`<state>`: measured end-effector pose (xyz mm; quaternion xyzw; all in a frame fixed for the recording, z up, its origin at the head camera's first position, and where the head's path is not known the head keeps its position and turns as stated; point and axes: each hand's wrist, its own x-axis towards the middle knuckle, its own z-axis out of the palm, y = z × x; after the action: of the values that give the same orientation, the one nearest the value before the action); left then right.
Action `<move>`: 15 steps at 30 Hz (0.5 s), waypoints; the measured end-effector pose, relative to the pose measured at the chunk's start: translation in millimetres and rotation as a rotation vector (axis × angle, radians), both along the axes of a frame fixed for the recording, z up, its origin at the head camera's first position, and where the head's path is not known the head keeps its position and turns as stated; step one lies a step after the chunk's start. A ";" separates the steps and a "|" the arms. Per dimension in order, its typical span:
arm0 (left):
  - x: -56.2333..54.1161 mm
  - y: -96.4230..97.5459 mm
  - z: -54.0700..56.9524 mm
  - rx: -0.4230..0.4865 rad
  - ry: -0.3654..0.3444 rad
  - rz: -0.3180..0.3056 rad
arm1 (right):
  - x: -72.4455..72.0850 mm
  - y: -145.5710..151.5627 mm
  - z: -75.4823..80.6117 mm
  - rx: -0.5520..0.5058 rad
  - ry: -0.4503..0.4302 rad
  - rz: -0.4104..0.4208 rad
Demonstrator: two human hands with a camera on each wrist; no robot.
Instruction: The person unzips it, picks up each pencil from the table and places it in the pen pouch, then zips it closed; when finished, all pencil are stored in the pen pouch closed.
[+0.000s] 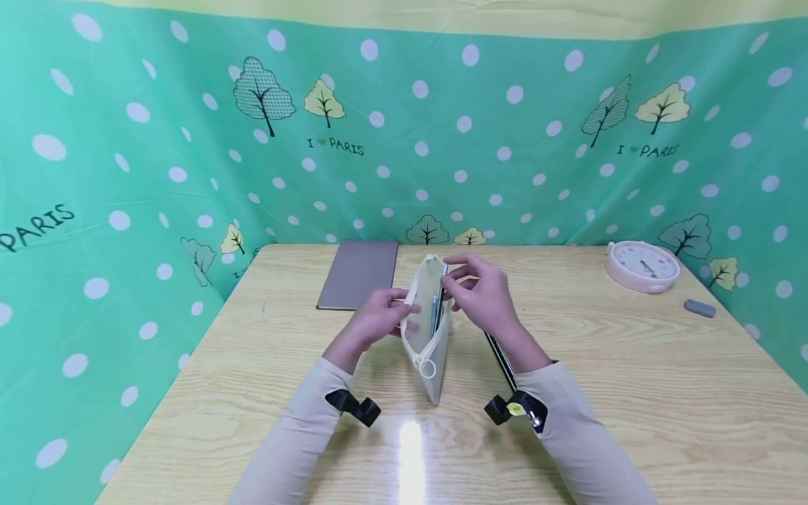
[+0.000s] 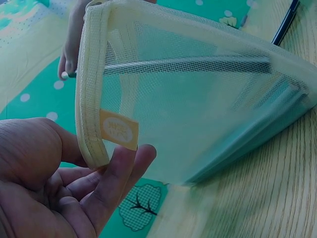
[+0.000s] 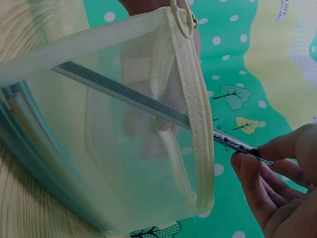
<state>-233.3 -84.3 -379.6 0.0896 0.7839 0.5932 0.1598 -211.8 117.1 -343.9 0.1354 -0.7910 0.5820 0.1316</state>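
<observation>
A pale cream mesh pencil case (image 1: pixel 433 375) stands upright on the table with its zipped top spread apart. At the near end of the zip hangs a ring pull (image 1: pixel 428 369). My left hand (image 1: pixel 377 315) holds the rim on the left side, fingers by a small fabric tag (image 2: pixel 119 129). Between thumb and fingertips, my right hand (image 1: pixel 485 289) pinches the end of a slim dark pen (image 3: pixel 237 143). Most of that pen slants down inside the case, visible through the mesh. Several other slim items, bluish and orange-brown, lie along the bottom of the case.
Under my right forearm lies a long black pen-like item (image 1: pixel 499 354). A grey notebook (image 1: pixel 361 273) is at the back left. Toward the back right are a round pink clock (image 1: pixel 642 265) and a small blue-grey block (image 1: pixel 699 308). A green patterned curtain (image 1: pixel 391 161) borders the table.
</observation>
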 end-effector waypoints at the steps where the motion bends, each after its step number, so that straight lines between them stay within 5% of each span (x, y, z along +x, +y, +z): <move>1: 0.0 0.2 -0.2 0.001 0.002 0.000 | 0.7 -0.3 0.0 0.018 0.000 0.005; 15: 0.7 0.7 -0.4 0.004 0.010 -0.011 | -1.1 -1.2 -3.2 0.093 -0.017 0.029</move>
<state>-232.7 -83.5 -379.9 0.0972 0.7832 0.5933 0.1588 -212.9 115.9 -347.1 0.1481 -0.8161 0.5476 0.1100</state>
